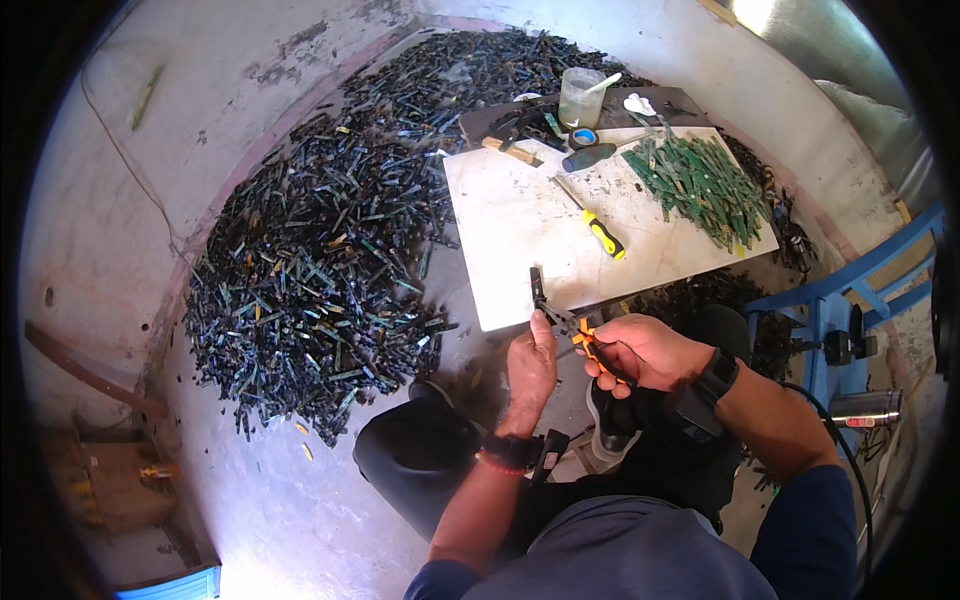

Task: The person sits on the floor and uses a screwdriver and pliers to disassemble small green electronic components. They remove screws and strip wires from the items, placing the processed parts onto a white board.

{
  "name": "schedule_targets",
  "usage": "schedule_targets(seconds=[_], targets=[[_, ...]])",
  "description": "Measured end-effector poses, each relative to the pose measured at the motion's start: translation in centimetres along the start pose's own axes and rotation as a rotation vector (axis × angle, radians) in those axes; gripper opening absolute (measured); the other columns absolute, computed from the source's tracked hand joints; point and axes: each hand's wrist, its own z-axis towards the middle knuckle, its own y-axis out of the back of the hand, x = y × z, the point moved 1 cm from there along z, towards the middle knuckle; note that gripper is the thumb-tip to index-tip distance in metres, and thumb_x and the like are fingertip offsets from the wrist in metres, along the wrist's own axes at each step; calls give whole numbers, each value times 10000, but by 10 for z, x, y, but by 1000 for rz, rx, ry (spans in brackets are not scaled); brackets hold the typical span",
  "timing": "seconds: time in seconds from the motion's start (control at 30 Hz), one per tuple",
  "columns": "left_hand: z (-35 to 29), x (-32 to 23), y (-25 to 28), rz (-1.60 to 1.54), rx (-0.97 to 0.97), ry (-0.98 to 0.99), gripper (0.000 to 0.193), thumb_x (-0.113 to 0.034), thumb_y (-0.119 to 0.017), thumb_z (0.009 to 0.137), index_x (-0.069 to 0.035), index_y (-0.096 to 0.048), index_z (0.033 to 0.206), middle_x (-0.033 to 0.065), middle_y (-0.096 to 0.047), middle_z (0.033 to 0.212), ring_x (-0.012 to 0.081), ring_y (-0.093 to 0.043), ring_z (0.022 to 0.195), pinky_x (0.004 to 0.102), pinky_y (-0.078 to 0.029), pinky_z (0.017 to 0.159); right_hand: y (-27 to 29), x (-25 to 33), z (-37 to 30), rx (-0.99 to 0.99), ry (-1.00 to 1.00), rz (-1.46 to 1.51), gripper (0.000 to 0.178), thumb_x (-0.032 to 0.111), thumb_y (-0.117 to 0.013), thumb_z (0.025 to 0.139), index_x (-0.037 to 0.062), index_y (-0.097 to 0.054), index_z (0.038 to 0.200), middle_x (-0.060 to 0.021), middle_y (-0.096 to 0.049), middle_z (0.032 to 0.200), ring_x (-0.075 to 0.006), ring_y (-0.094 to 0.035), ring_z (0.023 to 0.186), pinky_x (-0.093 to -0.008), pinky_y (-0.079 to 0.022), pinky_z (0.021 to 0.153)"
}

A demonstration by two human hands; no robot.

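Note:
In front of my lap, my right hand (655, 350) is closed around the orange and black handles of a pair of pliers (590, 342). The jaws point left toward a narrow dark strip (537, 286), which juts up past the near edge of the white board. My left hand (532, 368) pinches the strip's lower end, thumb uppermost. Whether the jaws bite the strip is too small to tell. Beyond my hands, a yellow and black screwdriver-like tool (603, 236) lies on the white board (490, 270). Green circuit-board strips (700, 185) are heaped on the board's right side.
A large heap of dark strips (310, 270) covers the floor at left and behind. Across the board's far side are a plastic cup (582, 98), a blue tape roll (583, 138), a dark-handled tool (588, 157) and a wooden piece (512, 152). A blue chair (830, 300) stands at right.

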Motion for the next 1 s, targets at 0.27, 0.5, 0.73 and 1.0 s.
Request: schedule_targets(seconds=[0.27, 0.5, 0.73, 1.0], targets=[[4, 11, -2, -132, 35, 58, 670, -518, -347, 976, 0, -517, 586, 17, -450, 506, 137, -400, 477, 323, -340, 446, -10, 4, -1, -132, 143, -448, 245, 218, -436, 939, 11, -547, 870, -82, -582, 738, -138, -540, 539, -268, -434, 440], [4, 0, 6, -184, 86, 205, 666, -542, -341, 974, -55, -456, 534, 3, -416, 484, 115, -389, 436, 305, -321, 421, 7, 20, 3, 66, -86, -175, 326, 241, -392, 976, -23, -513, 1123, -169, -630, 941, -253, -648, 756, -368, -539, 668], [7, 11, 6, -94, 52, 154, 686, -547, -334, 969, -30, -488, 545, 3, -421, 492, 127, -379, 454, 316, -316, 429, -2, 27, 2, 42, -155, -171, 338, 265, -398, 977, -7, -505, 1148, -191, -629, 1009, -278, -650, 852, -422, -538, 776], [8, 11, 4, -38, 30, 90, 679, -500, -340, 987, -2, -491, 550, 20, -417, 488, 132, -383, 474, 336, -332, 452, -3, 25, 1, -61, -153, -222, 313, 257, -412, 965, -4, -532, 1090, -154, -636, 958, -254, -647, 820, -410, -551, 744]])
